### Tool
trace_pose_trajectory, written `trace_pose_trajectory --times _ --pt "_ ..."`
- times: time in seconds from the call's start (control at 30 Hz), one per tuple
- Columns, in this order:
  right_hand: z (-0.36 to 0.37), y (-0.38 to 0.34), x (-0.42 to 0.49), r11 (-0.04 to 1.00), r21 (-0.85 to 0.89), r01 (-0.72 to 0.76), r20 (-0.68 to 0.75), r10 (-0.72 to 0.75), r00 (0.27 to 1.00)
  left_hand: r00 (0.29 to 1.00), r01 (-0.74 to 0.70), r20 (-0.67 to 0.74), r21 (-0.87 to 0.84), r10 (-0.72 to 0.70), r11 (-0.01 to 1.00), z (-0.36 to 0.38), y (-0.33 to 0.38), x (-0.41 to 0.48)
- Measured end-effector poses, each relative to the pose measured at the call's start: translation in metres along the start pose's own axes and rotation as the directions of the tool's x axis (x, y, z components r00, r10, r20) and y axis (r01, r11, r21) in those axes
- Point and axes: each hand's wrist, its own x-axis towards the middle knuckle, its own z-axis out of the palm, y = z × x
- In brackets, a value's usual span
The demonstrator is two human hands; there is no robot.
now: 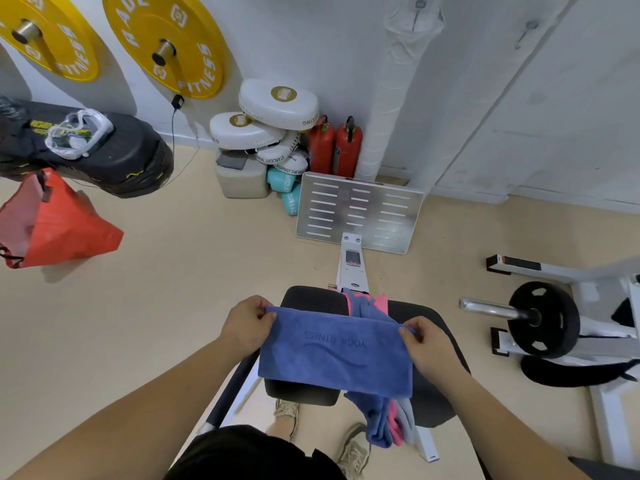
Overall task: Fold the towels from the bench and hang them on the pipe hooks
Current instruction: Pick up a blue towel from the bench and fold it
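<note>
The left hand (pixel 247 323) pinches one top corner of the blue towel (pixel 336 358) between thumb and curled fingers. The right hand (pixel 427 344) pinches the other top corner the same way. The towel is drawn out between them as a flat panel over the black bench (pixel 311 299), with its lettering facing up. Under it lies a pile (pixel 386 424) of more towels in blue, pink and grey, trailing off the near edge of the bench toward the floor.

The towel looks light, soft and limp. It will keep no shape of its own and will sag in the middle once the corners slacken. The cloth should grip well under the fingers, and nothing about it is fragile. The corners are the right place to hold it. For a fold, bring them together with the edges matched, then take it along the crease so the layers do not slide apart.

The white-wrapped pipe (pixel 388 98) stands against the wall, well apart from the bench. The hooks (pixel 419 5) appear to be small pegs high up, too small to make out.
</note>
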Motion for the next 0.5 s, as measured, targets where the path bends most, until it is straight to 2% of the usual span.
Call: trace_pose_trajectory --times 0.33,0.43,0.5 --pt "0.022 0.021 0.052 0.981 -0.118 -0.152 0.084 0.163 0.983 0.957 0.199 0.156 0.249 -0.243 0.948 0.021 -0.016 0.043" --pt "0.025 0.021 0.058 0.979 -0.115 -0.170 0.126 0.184 0.975 0.942 0.208 0.214 0.238 -0.260 0.949 0.025 -0.017 0.044" --pt "0.025 0.020 0.060 0.975 -0.126 -0.185 0.149 0.203 0.968 0.958 0.180 0.176 0.246 -0.226 0.953 0.024 -0.015 0.042"
